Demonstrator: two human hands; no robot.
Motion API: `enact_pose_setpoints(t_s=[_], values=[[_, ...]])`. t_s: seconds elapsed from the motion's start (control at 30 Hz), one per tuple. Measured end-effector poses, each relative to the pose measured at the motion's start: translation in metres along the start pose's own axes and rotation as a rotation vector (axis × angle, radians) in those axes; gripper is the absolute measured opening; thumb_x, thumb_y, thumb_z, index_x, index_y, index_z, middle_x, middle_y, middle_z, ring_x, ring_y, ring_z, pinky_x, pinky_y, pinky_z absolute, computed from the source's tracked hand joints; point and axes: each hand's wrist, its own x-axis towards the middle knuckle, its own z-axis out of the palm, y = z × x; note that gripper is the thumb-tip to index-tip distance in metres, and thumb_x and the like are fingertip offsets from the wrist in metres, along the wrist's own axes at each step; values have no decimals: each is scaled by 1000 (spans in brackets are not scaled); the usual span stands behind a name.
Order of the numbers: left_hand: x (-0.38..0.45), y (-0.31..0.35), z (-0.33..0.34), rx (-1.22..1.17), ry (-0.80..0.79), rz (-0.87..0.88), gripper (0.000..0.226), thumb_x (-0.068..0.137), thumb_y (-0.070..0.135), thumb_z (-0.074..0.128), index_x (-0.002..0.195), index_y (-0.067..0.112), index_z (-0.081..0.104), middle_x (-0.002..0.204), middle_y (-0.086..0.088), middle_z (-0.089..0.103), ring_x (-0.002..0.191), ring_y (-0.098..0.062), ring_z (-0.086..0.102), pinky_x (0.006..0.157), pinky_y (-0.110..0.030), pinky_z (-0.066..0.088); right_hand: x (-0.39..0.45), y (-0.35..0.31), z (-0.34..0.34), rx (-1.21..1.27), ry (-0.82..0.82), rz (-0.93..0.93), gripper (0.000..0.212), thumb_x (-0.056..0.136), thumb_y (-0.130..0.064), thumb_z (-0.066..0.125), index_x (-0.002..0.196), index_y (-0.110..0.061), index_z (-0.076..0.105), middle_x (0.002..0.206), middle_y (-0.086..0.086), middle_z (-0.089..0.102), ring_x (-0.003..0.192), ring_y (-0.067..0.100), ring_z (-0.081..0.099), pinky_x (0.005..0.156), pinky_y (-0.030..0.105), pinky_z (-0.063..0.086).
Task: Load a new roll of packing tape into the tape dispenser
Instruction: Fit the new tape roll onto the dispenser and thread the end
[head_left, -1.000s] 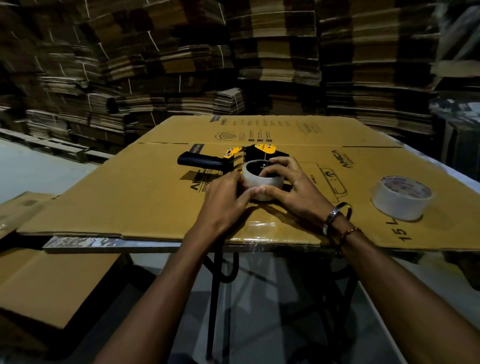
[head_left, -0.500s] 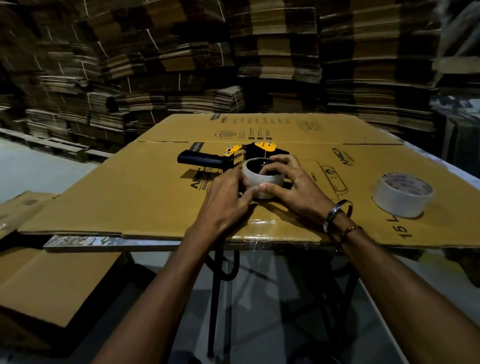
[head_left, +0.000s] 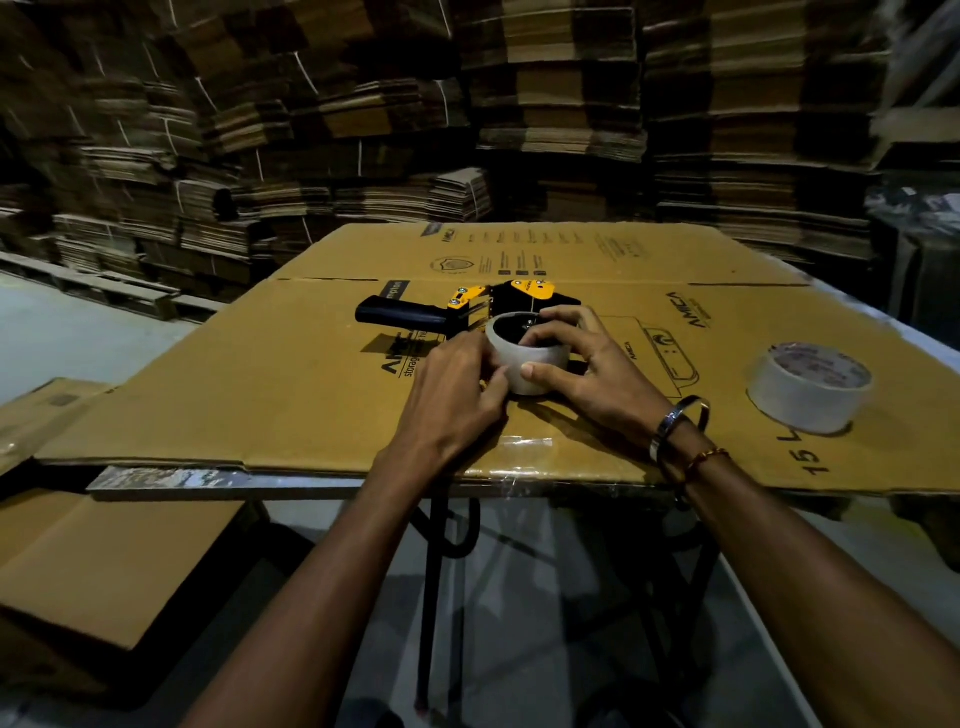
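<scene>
A black and yellow tape dispenser (head_left: 467, 307) lies on its side on the flattened cardboard sheet (head_left: 291, 395), handle pointing left. A pale ring, a tape roll or core (head_left: 530, 364), sits on the dispenser's hub. My left hand (head_left: 457, 395) pinches its near left wall. My right hand (head_left: 587, 358) grips it from the right, thumb on the front wall and fingers curled over the far rim. A second, fuller white tape roll (head_left: 810, 387) lies flat on the cardboard to the right, apart from both hands.
The cardboard sheet covers a folding table whose metal edge (head_left: 208, 480) and black legs (head_left: 431, 597) show below. More flat cardboard (head_left: 104, 561) lies low on the left. Tall stacks of flattened boxes (head_left: 519, 130) wall in the back.
Both hands stay on the ring on the dispenser; the right fingers have shifted slightly over its rim. The roll at the right has not moved.
</scene>
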Motion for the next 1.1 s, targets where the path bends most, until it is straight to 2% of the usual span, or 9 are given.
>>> enact_pose_setpoints(t_s=[0.1, 0.27, 0.43, 0.53, 0.63, 0.7, 0.83, 0.93, 1.1], values=[[0, 0, 1, -7, 5, 10, 16, 92, 28, 62, 97, 13, 58, 96, -3, 62, 86, -17, 58, 77, -37, 53, 0, 0, 0, -4, -5, 0, 25, 89, -26, 72, 113, -29, 66, 142, -5, 38, 129, 7, 34, 89, 10, 32], [0, 0, 1, -2, -1, 34, 9, 94, 21, 59, 96, 13, 58, 97, -4, 63, 89, -19, 59, 78, -38, 52, 1, 0, 0, 9, -12, -4, 24, 89, -25, 73, 112, -30, 65, 141, -6, 38, 129, 7, 34, 89, 11, 34], [4, -3, -4, -136, -68, -29, 10, 94, 19, 58, 94, 10, 60, 95, -4, 64, 86, -19, 61, 75, -44, 55, 3, 2, -1, 19, -30, 5, 25, 89, -24, 73, 112, -27, 64, 145, -3, 33, 132, 11, 32, 90, 13, 35], [6, -4, -7, -183, -104, -40, 10, 95, 17, 57, 95, 8, 61, 92, -3, 63, 82, -15, 60, 71, -35, 55, 5, 1, 2, -19, -62, 6, 31, 88, -29, 74, 115, -26, 60, 147, -4, 30, 131, 12, 34, 89, 11, 35], [9, -5, -10, -235, -153, -33, 7, 94, 15, 57, 94, 8, 60, 89, -1, 61, 78, -10, 57, 62, -16, 46, 8, 2, 1, 4, -89, 14, 28, 89, -28, 72, 114, -28, 58, 151, -4, 31, 136, 16, 34, 102, 26, 39], [11, -8, -13, -300, -204, -57, 4, 94, 13, 57, 92, 11, 60, 88, 2, 60, 78, -8, 56, 61, -14, 44, 9, 3, -3, 19, -116, 25, 27, 90, -26, 71, 113, -30, 56, 153, -4, 31, 137, 16, 33, 107, 33, 39], [12, -15, -19, -485, -286, -138, 5, 94, 14, 59, 93, 10, 61, 95, -4, 64, 89, -18, 62, 74, -31, 53, 11, 6, -6, 39, -138, 25, 26, 91, -25, 70, 111, -32, 57, 155, -6, 30, 139, 16, 32, 104, 32, 37], [8, -13, -20, -548, -263, -210, 7, 95, 14, 59, 96, 8, 62, 102, -6, 66, 98, -21, 65, 86, -41, 58, 12, 8, -4, 55, -122, 17, 25, 90, -24, 71, 110, -31, 57, 154, -6, 31, 137, 15, 34, 106, 32, 38], [3, -9, -14, -337, -105, -102, 15, 96, 27, 60, 99, 13, 63, 98, 0, 67, 92, -11, 65, 79, -37, 59, 12, 8, -3, 43, -110, 0, 26, 90, -23, 71, 111, -30, 56, 154, -3, 32, 135, 12, 34, 99, 21, 37]])
